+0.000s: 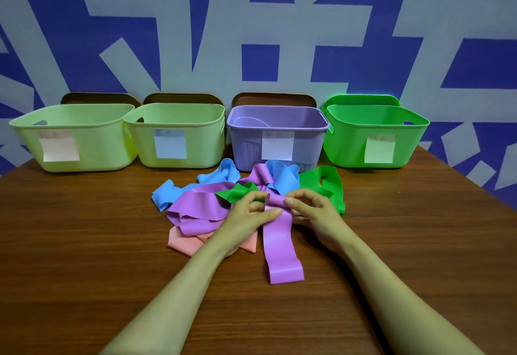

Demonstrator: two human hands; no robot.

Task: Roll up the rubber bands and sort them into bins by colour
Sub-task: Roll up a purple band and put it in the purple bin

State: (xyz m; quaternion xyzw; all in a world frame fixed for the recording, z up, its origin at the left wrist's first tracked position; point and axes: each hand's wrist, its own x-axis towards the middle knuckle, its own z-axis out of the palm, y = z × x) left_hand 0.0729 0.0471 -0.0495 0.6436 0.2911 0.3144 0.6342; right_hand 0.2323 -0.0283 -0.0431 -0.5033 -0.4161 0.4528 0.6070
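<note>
A pile of flat rubber bands lies mid-table: blue bands (167, 195), a green band (330, 184), a pink band (184, 244) and a second purple band (195, 209). One purple band (281, 251) stretches toward me, its far end curled into a small roll. My left hand (251, 215) and my right hand (313, 212) both pinch that rolled end from either side. Four bins stand at the back: two pale yellow-green bins (84, 159) (201, 153), a purple bin (307, 145) and a bright green bin (347, 145), each with a paper label.
The wooden table (84, 242) reaches the blue-and-grey patterned wall (195, 33) behind the bins. Brown lids and one green lid lean behind the bins. The table's right edge runs diagonally near the green bin.
</note>
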